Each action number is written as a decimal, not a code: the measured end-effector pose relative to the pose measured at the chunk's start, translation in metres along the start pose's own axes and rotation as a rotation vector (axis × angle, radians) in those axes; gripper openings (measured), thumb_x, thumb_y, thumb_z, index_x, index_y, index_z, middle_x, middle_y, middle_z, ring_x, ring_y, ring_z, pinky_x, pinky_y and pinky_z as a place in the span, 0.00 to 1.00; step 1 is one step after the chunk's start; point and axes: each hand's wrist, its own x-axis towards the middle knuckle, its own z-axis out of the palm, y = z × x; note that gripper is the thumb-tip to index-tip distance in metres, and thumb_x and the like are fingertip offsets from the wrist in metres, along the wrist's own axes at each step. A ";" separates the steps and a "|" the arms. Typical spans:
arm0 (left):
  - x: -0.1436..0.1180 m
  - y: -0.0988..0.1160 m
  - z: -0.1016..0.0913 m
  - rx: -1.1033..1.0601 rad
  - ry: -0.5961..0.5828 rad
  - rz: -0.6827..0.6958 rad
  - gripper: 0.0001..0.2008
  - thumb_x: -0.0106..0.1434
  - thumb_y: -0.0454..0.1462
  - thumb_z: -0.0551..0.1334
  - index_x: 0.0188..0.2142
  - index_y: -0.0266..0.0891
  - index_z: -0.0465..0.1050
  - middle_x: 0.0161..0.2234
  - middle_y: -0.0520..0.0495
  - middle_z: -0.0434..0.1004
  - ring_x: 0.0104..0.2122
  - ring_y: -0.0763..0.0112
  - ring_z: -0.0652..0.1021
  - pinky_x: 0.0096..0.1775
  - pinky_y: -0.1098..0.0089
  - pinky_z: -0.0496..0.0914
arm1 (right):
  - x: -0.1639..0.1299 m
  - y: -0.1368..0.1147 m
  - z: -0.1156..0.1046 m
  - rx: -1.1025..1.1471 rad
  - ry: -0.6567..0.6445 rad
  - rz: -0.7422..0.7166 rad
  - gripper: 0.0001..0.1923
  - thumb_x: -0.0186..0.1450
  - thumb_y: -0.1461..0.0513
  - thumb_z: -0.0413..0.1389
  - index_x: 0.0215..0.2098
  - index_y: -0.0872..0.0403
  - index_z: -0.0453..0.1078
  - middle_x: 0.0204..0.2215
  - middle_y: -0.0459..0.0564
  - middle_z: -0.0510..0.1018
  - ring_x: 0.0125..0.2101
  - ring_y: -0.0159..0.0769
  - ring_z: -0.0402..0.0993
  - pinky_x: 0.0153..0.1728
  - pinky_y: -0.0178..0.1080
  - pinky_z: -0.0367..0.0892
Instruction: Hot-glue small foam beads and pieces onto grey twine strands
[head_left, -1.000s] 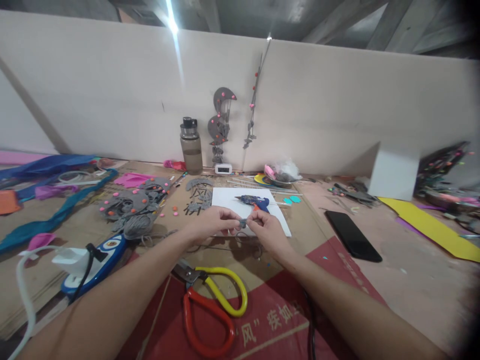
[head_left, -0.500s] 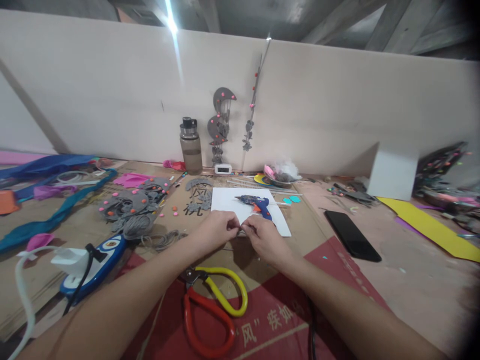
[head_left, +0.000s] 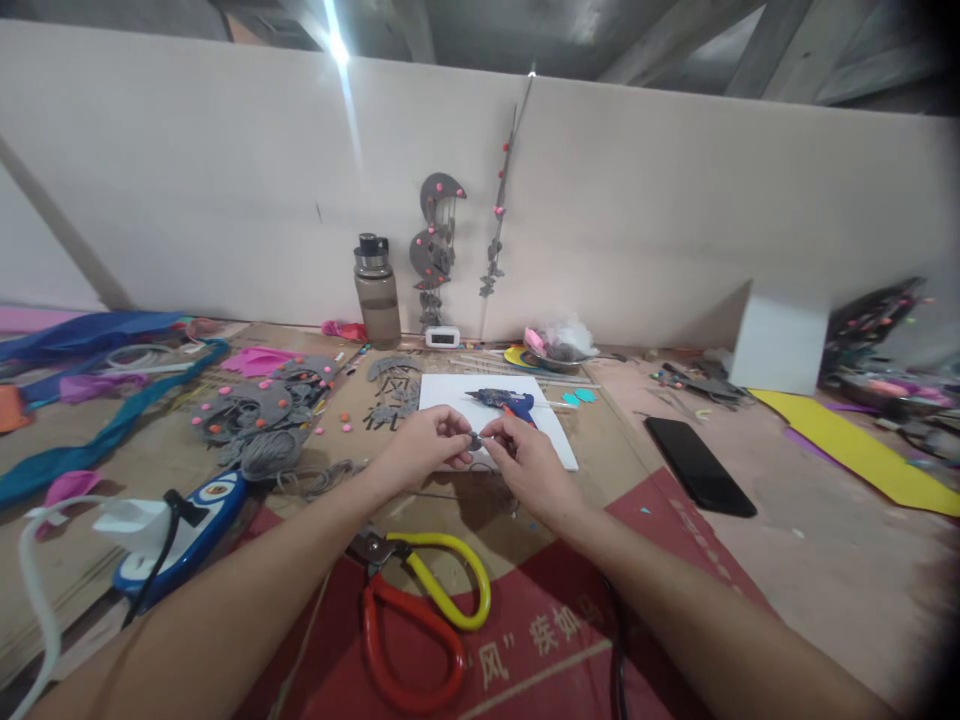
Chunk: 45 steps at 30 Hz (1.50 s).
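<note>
Between my two hands is a small grey felt piece (head_left: 475, 441), pinched at its left side by my left hand (head_left: 429, 440). The fingertips of my right hand (head_left: 529, 462) are closed at its right side, on what looks like a thin grey string. Behind and partly under my fingers lies a white board (head_left: 442, 391). On that board rests a blue hot glue gun (head_left: 504, 400), its nozzle to the left and its handle partly hidden by my right hand. Scissors (head_left: 427, 610) with one red and one yellow handle lie nearer to me.
Left are grey yarn (head_left: 271, 455), grey felt shapes with pom-poms (head_left: 255, 405) and a blue power strip (head_left: 184, 540). A water bottle (head_left: 377, 300) stands by the wall. To the right lies a black phone (head_left: 699, 466). A black cable (head_left: 616, 650) runs along the front.
My hands have risen slightly and my fingers have opened up a little, so the grey piece between them now shows. The view has shifted slightly.
</note>
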 end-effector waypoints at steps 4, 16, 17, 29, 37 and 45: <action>-0.002 0.002 0.002 -0.082 -0.044 -0.051 0.07 0.51 0.33 0.65 0.30 0.33 0.70 0.23 0.47 0.76 0.24 0.73 0.77 0.31 0.71 0.72 | 0.001 0.001 0.001 0.049 0.003 0.038 0.06 0.62 0.62 0.50 0.31 0.54 0.68 0.23 0.44 0.68 0.27 0.31 0.63 0.29 0.33 0.57; -0.005 0.004 -0.004 0.154 -0.115 0.023 0.10 0.52 0.40 0.64 0.30 0.33 0.75 0.24 0.46 0.77 0.20 0.75 0.73 0.24 0.74 0.67 | 0.001 -0.001 -0.002 -0.003 0.023 0.021 0.05 0.61 0.64 0.51 0.28 0.54 0.68 0.24 0.44 0.70 0.26 0.30 0.64 0.29 0.33 0.57; -0.005 0.004 -0.004 0.199 -0.109 0.032 0.10 0.52 0.39 0.63 0.29 0.33 0.74 0.23 0.46 0.76 0.19 0.75 0.73 0.23 0.74 0.66 | 0.000 -0.002 -0.002 -0.018 0.021 0.008 0.05 0.61 0.64 0.51 0.28 0.54 0.68 0.24 0.44 0.70 0.27 0.30 0.64 0.29 0.33 0.57; -0.003 -0.001 0.006 0.028 0.062 -0.037 0.02 0.51 0.32 0.61 0.26 0.34 0.69 0.20 0.48 0.75 0.18 0.75 0.74 0.24 0.75 0.69 | -0.003 -0.005 0.003 -0.022 0.087 -0.056 0.03 0.61 0.63 0.53 0.30 0.53 0.68 0.24 0.43 0.67 0.26 0.30 0.62 0.28 0.33 0.56; 0.000 -0.008 0.006 -0.078 0.072 0.055 0.06 0.51 0.35 0.63 0.25 0.34 0.68 0.20 0.50 0.74 0.19 0.77 0.73 0.26 0.73 0.70 | -0.004 -0.005 0.004 0.032 0.099 -0.026 0.05 0.61 0.63 0.52 0.30 0.53 0.69 0.23 0.43 0.68 0.26 0.30 0.62 0.28 0.33 0.57; 0.000 -0.009 0.007 -0.193 0.065 0.055 0.10 0.50 0.37 0.66 0.27 0.33 0.69 0.21 0.49 0.75 0.20 0.76 0.74 0.29 0.72 0.71 | -0.003 -0.007 0.005 0.076 0.119 0.051 0.05 0.60 0.62 0.52 0.28 0.54 0.67 0.21 0.42 0.67 0.23 0.29 0.61 0.27 0.33 0.56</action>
